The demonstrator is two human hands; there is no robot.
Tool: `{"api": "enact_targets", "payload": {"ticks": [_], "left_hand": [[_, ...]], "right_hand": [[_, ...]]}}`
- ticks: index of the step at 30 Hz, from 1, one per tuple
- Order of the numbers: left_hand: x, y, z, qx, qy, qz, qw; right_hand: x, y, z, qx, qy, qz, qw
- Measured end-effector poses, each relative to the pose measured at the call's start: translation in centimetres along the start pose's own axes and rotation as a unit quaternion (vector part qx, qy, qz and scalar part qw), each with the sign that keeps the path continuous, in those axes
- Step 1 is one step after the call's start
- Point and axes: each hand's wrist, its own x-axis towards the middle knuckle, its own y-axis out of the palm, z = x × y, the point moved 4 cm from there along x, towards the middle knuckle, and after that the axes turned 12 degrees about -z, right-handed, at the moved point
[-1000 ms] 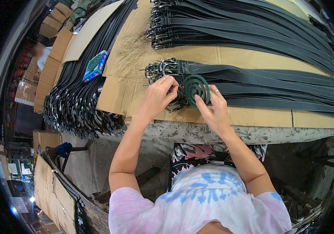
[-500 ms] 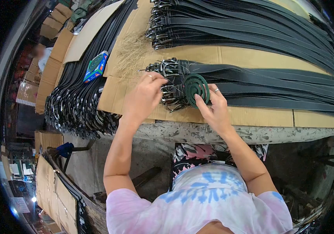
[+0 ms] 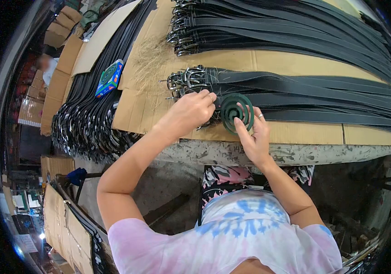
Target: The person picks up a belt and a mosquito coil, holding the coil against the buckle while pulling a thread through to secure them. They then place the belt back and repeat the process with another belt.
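Note:
A dark green mosquito coil (image 3: 228, 101) is held upright in my right hand (image 3: 256, 139), thumb on its near face. My left hand (image 3: 191, 113) is closed in a pinch just left of the coil, over the near buckles; whatever its fingertips hold, if anything, is hidden. Under both hands lies a row of black leather belts (image 3: 305, 96) with pale stitching, their metal buckles (image 3: 191, 78) bunched at the left end. Loose thread ends stick out around these buckles.
Another stack of black belts (image 3: 277, 32) lies farther back on the cardboard (image 3: 232, 60). A heap of tan thread scraps (image 3: 152, 57) sits left of the buckles. Beyond it, a blue-green box (image 3: 109, 78) rests on more belts (image 3: 83, 102). A person (image 3: 47, 68) is at far left.
My left hand has moved right and slightly down, closer to the coil, covering some near buckles. My right hand and the coil have shifted slightly right and down.

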Motion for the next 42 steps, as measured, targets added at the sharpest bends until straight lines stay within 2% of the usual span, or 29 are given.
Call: {"api": "enact_targets", "payload": {"ticks": [3,5,14,33,36,38,39,41,42], "left_hand": [[0.1,0.2,-0.4,0.027,0.045,-0.015,0.998],[-0.3,0.5,0.0,0.025,0.031,-0.062,0.997],[-1.3,0.6,0.4,-0.024,-0.016,-0.106,0.994],[-1.4,0.8,0.5,-0.043,-0.035,-0.113,0.992],[-1.7,1.0,0.7,-0.059,-0.061,-0.148,0.985],[-2.3,1.0,1.5,-0.145,-0.167,-0.164,0.961],[-2.4,0.8,1.5,-0.144,-0.168,-0.167,0.961],[-3.0,0.4,2.3,-0.221,-0.255,-0.221,0.915],[-3.4,0.5,2.7,-0.238,-0.269,-0.223,0.906]], "right_hand": [[-0.5,0.2,0.1,0.007,0.01,0.002,1.0],[-0.6,0.4,0.2,0.007,0.006,0.006,1.0],[-0.8,0.8,0.4,0.002,-0.012,0.023,1.0],[-1.1,1.1,0.0,-0.007,-0.036,0.03,0.999],[-1.1,1.1,0.0,-0.027,-0.057,0.022,0.998],[-1.2,0.8,0.3,-0.017,-0.05,0.018,0.998],[-1.1,0.7,0.4,-0.007,-0.043,0.015,0.999],[-0.7,0.9,0.8,0.0,-0.059,0.001,0.998],[-0.4,1.1,1.2,-0.007,-0.059,0.004,0.998]]}}
